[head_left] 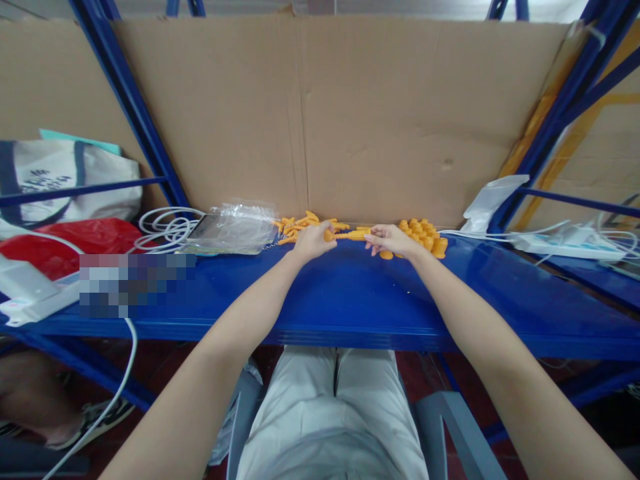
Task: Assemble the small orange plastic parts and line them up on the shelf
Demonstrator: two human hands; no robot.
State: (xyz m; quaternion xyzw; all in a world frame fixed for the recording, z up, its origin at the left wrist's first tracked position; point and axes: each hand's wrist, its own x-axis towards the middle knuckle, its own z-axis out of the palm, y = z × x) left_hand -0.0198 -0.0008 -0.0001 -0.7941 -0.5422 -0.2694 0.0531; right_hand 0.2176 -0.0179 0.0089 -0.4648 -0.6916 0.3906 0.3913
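Observation:
An orange plastic piece with a ribbed, screw-like shaft [345,235] stretches level between my two hands, just above the back of the blue table. My left hand [314,243] is closed around its rounded left end. At the thicker right end, the fingertips of my right hand [389,239] pinch it. Whether it is one part or two joined parts, I cannot tell. Behind my left hand lies a loose heap of small orange parts [290,228]. Beside my right wrist stands a cluster of orange cup-like parts [424,235], and a flat round orange piece [386,255] lies under that hand.
Clear plastic bags [235,230] and coiled white cable [167,227] lie left of the heap. A cardboard sheet [375,120] closes the back, between blue shelf posts. White power strips [565,245] sit right and far left. Another person's leg [35,393] shows lower left.

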